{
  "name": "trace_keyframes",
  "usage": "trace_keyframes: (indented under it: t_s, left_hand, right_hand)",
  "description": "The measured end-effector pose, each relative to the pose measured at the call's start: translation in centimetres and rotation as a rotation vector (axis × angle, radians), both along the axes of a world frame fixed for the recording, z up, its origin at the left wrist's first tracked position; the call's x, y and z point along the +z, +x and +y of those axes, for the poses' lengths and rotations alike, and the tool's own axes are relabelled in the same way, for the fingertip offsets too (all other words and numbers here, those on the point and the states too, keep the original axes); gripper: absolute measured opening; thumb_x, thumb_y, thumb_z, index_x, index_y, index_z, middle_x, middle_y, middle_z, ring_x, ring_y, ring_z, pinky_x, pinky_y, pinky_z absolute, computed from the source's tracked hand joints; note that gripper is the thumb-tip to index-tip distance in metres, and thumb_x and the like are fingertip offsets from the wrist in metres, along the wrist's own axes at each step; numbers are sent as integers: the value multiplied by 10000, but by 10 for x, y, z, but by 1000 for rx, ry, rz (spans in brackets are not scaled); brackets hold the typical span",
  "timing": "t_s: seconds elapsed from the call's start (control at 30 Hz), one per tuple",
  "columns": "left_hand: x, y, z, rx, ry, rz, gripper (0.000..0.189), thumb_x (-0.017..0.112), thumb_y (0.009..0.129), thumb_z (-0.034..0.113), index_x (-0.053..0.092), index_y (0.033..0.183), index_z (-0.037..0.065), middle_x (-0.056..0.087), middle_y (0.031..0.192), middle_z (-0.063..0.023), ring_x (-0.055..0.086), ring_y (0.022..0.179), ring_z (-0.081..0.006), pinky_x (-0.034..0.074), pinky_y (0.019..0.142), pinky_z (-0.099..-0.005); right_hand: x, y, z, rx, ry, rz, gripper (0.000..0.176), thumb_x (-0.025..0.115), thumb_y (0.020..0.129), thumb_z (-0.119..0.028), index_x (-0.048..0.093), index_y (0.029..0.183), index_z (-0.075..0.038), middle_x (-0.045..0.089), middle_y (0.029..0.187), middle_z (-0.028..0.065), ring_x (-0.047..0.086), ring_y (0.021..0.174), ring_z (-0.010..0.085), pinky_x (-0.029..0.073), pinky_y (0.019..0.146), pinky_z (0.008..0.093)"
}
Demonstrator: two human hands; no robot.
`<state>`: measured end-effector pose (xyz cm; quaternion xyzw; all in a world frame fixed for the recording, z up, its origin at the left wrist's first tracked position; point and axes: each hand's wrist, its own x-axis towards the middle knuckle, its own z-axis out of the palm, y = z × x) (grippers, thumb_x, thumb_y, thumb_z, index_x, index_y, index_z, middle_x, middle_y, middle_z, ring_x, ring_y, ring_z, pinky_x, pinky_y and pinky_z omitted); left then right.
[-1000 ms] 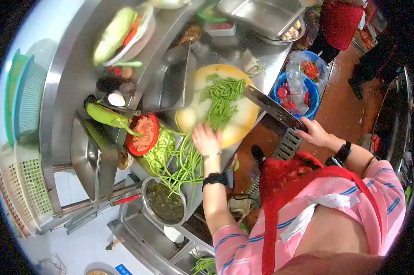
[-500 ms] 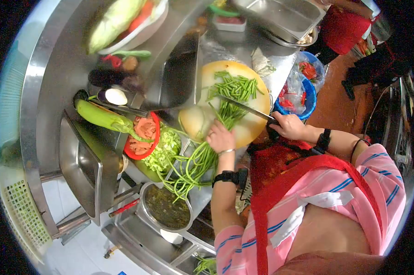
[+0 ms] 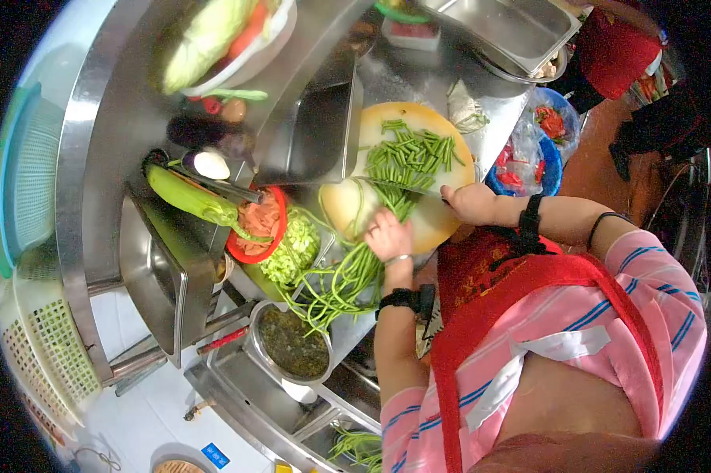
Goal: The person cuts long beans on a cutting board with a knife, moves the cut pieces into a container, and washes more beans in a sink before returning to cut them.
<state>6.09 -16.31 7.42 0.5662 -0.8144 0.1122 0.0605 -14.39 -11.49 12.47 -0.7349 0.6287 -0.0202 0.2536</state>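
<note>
On the round yellow cutting board (image 3: 450,211) lies a pile of cut green beans (image 3: 410,162). My left hand (image 3: 390,236), fingers bent, presses on a bundle of long beans (image 3: 336,288) whose uncut ends trail off the board toward the lower left. A knife (image 3: 410,188) lies across the beans just above that hand, its blade seen nearly edge-on. My right hand (image 3: 472,204) is closed round the knife's handle at the board's right side. A pale round vegetable (image 3: 346,206) rests at the board's left edge.
Left of the board are a red bowl of sliced pink food (image 3: 258,229), chopped light green vegetable (image 3: 294,246) and a long green eggplant (image 3: 186,195). A pot of dark liquid (image 3: 294,343) stands below. Blue buckets (image 3: 556,169) and another person (image 3: 619,55) are at upper right.
The whole view has shifted slightly. The knife blade has turned from slanting across the board to lying nearly level over the beans. The cut pile looks more spread out.
</note>
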Motion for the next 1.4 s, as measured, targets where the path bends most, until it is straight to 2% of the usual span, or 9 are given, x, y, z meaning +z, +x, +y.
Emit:
trace_keyframes:
  t_s: [0.07, 0.27, 0.5, 0.6, 0.7, 0.9, 1.13, 1.2, 1.4]
  left_hand:
    - [0, -1, 2, 12, -16, 4, 604, 702, 618, 420, 532, 1088, 81, 547, 986, -56, 532, 880, -242, 391, 756, -391]
    - [2, -1, 10, 1, 37, -46, 605, 700, 620, 392, 500, 1096, 76, 543, 1035, -83, 541, 892, -254, 406, 759, -401]
    - [3, 0, 9, 29, 56, -48, 610, 657, 657, 453, 506, 1110, 73, 546, 1000, -79, 548, 853, -224, 404, 743, -379]
    - [1, 2, 10, 50, 35, 54, 729, 652, 633, 499, 448, 1171, 51, 529, 1058, -116, 519, 931, -260, 357, 843, -424]
    - [10, 8, 15, 57, 58, 114, 827, 659, 603, 527, 389, 1210, 35, 504, 1094, -158, 472, 1026, -298, 279, 951, -460]
    - [4, 14, 18, 123, 24, 98, 797, 631, 612, 560, 439, 1148, 2, 497, 1077, -160, 461, 1027, -312, 299, 936, -474]
    - [9, 11, 18, 168, 157, 35, 677, 652, 600, 532, 498, 1012, 17, 507, 986, -142, 491, 940, -308, 326, 910, -459]
    - [6, 12, 18, 106, 19, 12, 600, 662, 600, 516, 519, 936, 40, 527, 930, -117, 513, 885, -273, 357, 832, -431]
    - [6, 12, 16, 118, 68, 6, 544, 663, 618, 504, 529, 903, 61, 538, 938, -103, 529, 898, -265, 367, 820, -426]
  right_hand:
    - [8, -2, 1, 19, 37, 38, 300, 489, 767, -116, 419, 1030, 9, 609, 694, 190, 619, 635, 346, 475, 530, 446]
    - [2, -12, 9, -29, -58, -40, 278, 486, 823, -235, 443, 965, -1, 583, 605, 169, 586, 533, 349, 461, 478, 444]
    - [-8, -2, -10, -27, 17, -14, 295, 465, 805, -157, 426, 1053, -4, 611, 737, 183, 611, 700, 365, 483, 585, 457]
    - [-6, -21, 3, -61, -63, -49, 304, 518, 819, -270, 425, 977, -28, 564, 609, 185, 571, 575, 390, 445, 521, 487]
    - [25, -29, 19, -110, -20, -79, 311, 516, 811, -285, 426, 994, -50, 577, 683, 213, 585, 651, 392, 458, 578, 488]
    - [34, -29, 37, -32, -193, -193, 304, 540, 807, -261, 394, 963, -44, 547, 590, 196, 562, 559, 399, 443, 506, 486]
    - [29, -8, 33, 22, 13, -73, 295, 546, 780, -206, 418, 962, -14, 572, 610, 178, 590, 583, 378, 467, 506, 468]
    - [32, 0, 27, 8, 107, -12, 296, 537, 771, -175, 423, 985, -6, 591, 658, 188, 606, 626, 372, 475, 521, 460]
    - [5, 12, 0, 19, 81, -17, 295, 515, 775, -164, 428, 1014, -15, 606, 736, 200, 612, 691, 373, 481, 563, 456]
